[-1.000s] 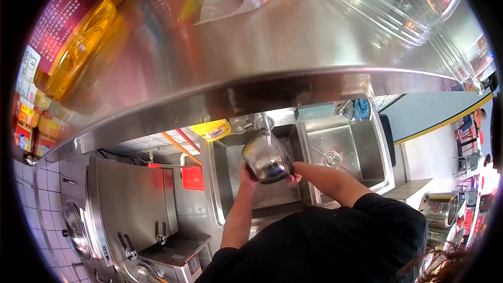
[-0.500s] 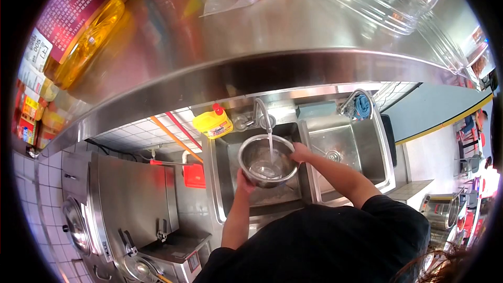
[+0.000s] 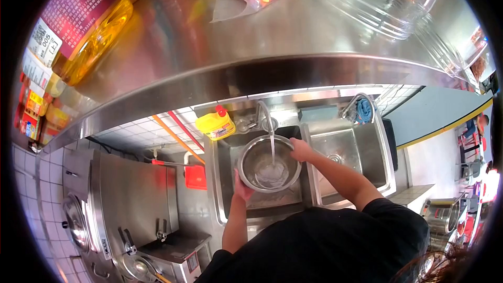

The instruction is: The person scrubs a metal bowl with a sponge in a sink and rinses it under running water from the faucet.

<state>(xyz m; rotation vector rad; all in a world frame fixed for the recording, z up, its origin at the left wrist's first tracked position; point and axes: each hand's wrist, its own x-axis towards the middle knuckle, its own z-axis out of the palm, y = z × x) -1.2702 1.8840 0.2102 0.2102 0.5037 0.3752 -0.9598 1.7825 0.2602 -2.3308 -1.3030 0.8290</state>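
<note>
A round stainless steel bowl (image 3: 250, 152) is held over the left sink basin (image 3: 224, 165), its opening facing up toward me. From the curved faucet (image 3: 262, 110) a stream of water (image 3: 272, 149) falls into it, and some water lies at the bottom. My left hand (image 3: 242, 187) supports the bowl's lower left side, its fingers partly hidden behind the wall. On the upper right, my right hand (image 3: 299, 150) grips the rim.
A yellow jug (image 3: 215, 126) with a red cap stands behind the left basin. To the right is a second basin (image 3: 356, 141), with a blue cloth (image 3: 362, 109) near its faucet. A steel shelf (image 3: 251, 42) with bottles and plastic containers crosses above. A red dustpan (image 3: 195, 177) is at left.
The bowl has tipped so that its opening faces me more and less of its outer wall shows. My left hand has shifted slightly along its side. Water keeps running.
</note>
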